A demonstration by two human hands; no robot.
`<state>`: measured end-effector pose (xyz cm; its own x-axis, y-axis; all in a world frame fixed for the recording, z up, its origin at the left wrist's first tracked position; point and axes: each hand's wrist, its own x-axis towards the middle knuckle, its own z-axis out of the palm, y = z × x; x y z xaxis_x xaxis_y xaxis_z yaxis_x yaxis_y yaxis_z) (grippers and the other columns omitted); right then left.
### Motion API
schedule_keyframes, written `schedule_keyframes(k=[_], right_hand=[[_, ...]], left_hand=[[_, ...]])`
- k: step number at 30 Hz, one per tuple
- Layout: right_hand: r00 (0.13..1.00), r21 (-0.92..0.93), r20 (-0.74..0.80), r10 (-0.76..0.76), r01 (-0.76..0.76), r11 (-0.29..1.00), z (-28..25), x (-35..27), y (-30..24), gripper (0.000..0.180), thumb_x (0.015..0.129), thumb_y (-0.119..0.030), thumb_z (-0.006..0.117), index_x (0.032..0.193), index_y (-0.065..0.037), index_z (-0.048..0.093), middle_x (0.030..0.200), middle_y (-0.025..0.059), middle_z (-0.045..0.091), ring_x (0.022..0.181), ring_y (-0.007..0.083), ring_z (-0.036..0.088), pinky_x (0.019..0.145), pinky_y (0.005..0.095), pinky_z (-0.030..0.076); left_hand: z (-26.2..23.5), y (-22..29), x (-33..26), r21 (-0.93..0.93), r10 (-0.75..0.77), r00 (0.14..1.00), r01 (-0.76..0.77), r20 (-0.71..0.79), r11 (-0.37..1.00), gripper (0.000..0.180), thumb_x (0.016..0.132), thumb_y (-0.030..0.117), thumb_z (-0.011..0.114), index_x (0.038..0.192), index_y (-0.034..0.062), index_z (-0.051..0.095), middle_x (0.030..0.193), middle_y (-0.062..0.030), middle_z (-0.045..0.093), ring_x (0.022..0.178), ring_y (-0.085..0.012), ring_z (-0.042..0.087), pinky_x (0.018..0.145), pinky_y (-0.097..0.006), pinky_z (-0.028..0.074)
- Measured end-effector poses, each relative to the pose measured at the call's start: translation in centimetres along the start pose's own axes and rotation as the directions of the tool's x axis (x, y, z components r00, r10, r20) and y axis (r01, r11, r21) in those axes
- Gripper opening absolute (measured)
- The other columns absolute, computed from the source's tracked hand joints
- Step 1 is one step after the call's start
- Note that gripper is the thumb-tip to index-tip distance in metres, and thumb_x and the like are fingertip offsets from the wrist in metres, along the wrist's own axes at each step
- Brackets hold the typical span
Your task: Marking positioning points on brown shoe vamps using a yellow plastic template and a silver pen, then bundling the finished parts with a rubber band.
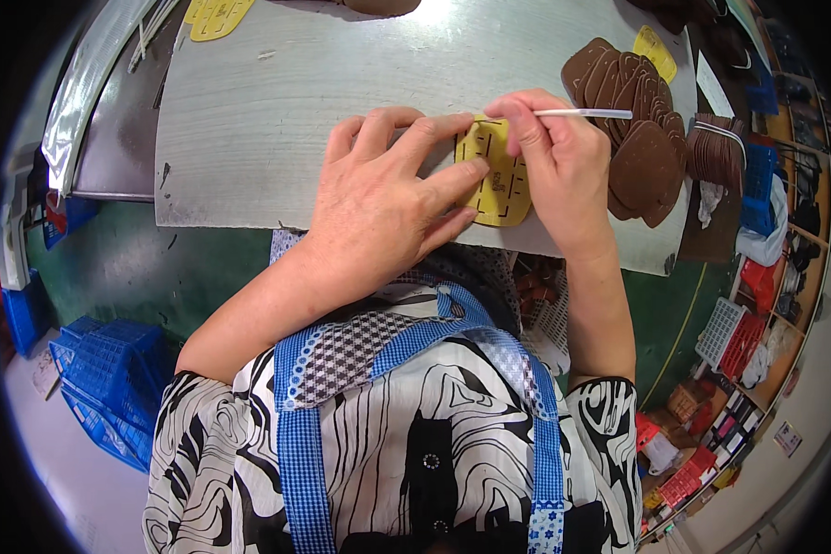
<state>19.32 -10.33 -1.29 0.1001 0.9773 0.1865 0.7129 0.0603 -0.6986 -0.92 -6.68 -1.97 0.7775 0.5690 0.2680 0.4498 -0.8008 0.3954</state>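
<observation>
- Left hand point(383, 189): unclenched, fingers spread, tips on the yellow template point(503, 201).
- Template: flat on the table point(249, 120), by its near edge, between both hands.
- Right hand point(563, 162): pinching a pen point(611, 114).
- Brown pieces point(649, 171): overlapping pile.

Two hands point(379, 189), one slim white stick point(582, 113), one tabletop point(249, 138), at least three yellow templates point(503, 205).

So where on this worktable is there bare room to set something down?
The widest bare patch of the grey worktable runs from its left edge to the left hand. Another lies beyond the right hand, left of the brown pieces. It's crowded at right, with those pieces and a tied bundle, and around the yellow slotted piece between the hands.
</observation>
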Motion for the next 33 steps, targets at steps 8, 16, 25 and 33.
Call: schedule_keyframes(k=[8, 16, 25, 33], right_hand=[[0.963, -0.175, -0.237, 0.128, -0.172, 0.969, -1.1, -5.5, 0.1, 0.022, 0.104, -0.017, 0.056, 0.093, -0.005, 0.071, 0.068, 0.0079, 0.061, 0.064, 0.0258, 0.058, 0.064, 0.039, 0.046], [0.913, 0.364, -0.317, 0.257, -0.133, 0.922, 0.1, -4.1, -1.6, 0.024, 0.104, -0.018, 0.058, 0.094, 0.001, 0.069, 0.079, 0.0117, 0.066, 0.068, 0.0231, 0.062, 0.063, 0.0323, 0.048], [0.96, -0.179, -0.223, -0.169, 0.131, 0.975, 1.9, -2.8, -1.1, 0.019, 0.102, -0.014, 0.059, 0.091, -0.001, 0.067, 0.083, 0.0138, 0.066, 0.073, 0.0343, 0.063, 0.065, 0.0412, 0.048], [0.995, 0.095, -0.089, 0.038, -0.029, 0.995, 0.4, -6.2, -2.5, 0.019, 0.101, -0.013, 0.058, 0.089, -0.002, 0.068, 0.077, 0.0131, 0.063, 0.071, 0.0322, 0.061, 0.066, 0.041, 0.046]], left_hand=[[0.0, 0.0, -0.1, 0.016, -0.021, 1.0, 0.022, -0.017, 1.0, 0.037, 0.083, 0.032, 0.078, 0.118, 0.0246, 0.071, 0.14, 0.0024, 0.057, 0.121, -0.0266, 0.051, 0.104, -0.043, 0.037], [0.1, -0.1, 0.1, 0.005, -0.033, 0.999, 0.033, -0.022, 0.999, 0.047, 0.081, 0.033, 0.078, 0.124, 0.0188, 0.064, 0.138, 0.0008, 0.06, 0.12, -0.0277, 0.052, 0.106, -0.045, 0.036], [0.3, -0.2, 0.2, -0.007, -0.036, 0.999, 0.036, -0.038, 0.999, 0.054, 0.078, 0.035, 0.079, 0.124, 0.013, 0.061, 0.137, -0.0007, 0.061, 0.119, -0.0293, 0.054, 0.105, -0.046, 0.037], [0.3, -0.2, -0.1, 0.01, -0.037, 0.998, 0.038, -0.043, 0.999, 0.051, 0.079, 0.035, 0.078, 0.122, 0.0125, 0.062, 0.138, -0.0002, 0.06, 0.118, -0.0287, 0.054, 0.105, -0.046, 0.037]])
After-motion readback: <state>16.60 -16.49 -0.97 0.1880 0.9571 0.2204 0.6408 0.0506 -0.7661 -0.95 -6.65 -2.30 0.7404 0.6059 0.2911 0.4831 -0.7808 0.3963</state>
